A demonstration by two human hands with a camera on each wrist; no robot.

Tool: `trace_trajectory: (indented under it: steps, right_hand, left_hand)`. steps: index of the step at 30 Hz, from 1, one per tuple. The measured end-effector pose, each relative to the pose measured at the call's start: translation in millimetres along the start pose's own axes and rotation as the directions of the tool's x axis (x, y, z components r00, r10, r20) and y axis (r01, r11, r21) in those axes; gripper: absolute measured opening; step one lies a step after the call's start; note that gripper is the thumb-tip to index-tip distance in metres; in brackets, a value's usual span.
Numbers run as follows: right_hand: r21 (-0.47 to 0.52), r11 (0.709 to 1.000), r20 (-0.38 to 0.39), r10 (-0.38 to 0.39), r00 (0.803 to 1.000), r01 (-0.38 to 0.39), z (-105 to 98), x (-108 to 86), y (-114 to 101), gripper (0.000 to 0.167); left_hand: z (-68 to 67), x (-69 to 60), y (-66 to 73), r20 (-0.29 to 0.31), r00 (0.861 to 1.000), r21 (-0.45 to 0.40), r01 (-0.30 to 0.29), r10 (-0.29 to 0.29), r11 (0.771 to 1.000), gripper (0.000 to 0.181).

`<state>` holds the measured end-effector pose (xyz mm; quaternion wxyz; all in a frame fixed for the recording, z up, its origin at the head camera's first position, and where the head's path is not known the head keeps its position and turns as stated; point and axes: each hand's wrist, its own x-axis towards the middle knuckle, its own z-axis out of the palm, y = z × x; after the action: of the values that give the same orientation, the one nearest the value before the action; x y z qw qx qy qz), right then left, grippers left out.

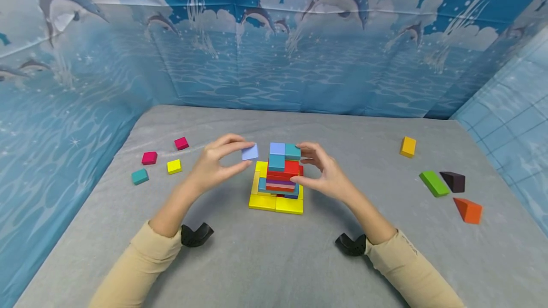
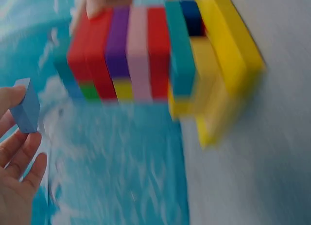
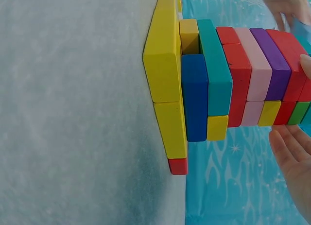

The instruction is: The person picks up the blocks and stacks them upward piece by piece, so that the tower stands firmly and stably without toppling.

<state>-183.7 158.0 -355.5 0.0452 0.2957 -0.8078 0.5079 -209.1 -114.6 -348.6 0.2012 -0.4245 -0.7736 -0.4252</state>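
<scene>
My left hand pinches a light blue block between thumb and fingers, just left of a tower of coloured blocks. Yellow blocks form the tower's wide base, with red, purple, pink and teal layers above. On top sit another light blue block and a teal block. My right hand holds the tower's upper right side, its thumb at the red layers and its fingers around the far side. In the right wrist view the thumb rests on a red block.
At left lie two crimson blocks, a yellow block and a teal block. To the right are an orange-yellow block, a green block, a dark block and an orange wedge. A dolphin-print curtain borders the grey table.
</scene>
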Motion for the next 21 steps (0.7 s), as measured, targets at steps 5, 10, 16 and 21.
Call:
trace_trajectory:
  steps: [5,10,16,21]
  right_hand:
    - [0.005,0.999,0.011,-0.034,0.999,0.034,-0.8,0.1,0.1,0.062]
    - [0.036,0.996,0.02,-0.083,0.996,0.082,-1.3,0.4,1.6,0.062]
    - [0.046,0.994,0.023,-0.104,0.994,0.103,-1.8,0.4,3.7,0.062]
    - [0.041,0.995,0.024,-0.091,0.996,0.09,-1.7,0.0,5.2,0.063]
  left_hand:
    - [25.5,22.1,14.3,0.045,0.993,-0.033,-0.107,0.108,0.994,0.036]
    - [43.6,30.9,20.7,0.107,0.979,-0.016,-0.171,0.171,0.985,0.036]
    - [55.1,32.8,21.5,0.151,0.968,0.043,-0.211,0.203,0.977,0.033]
    - [60.6,32.4,17.3,0.145,0.962,0.129,-0.252,0.233,0.959,0.03]
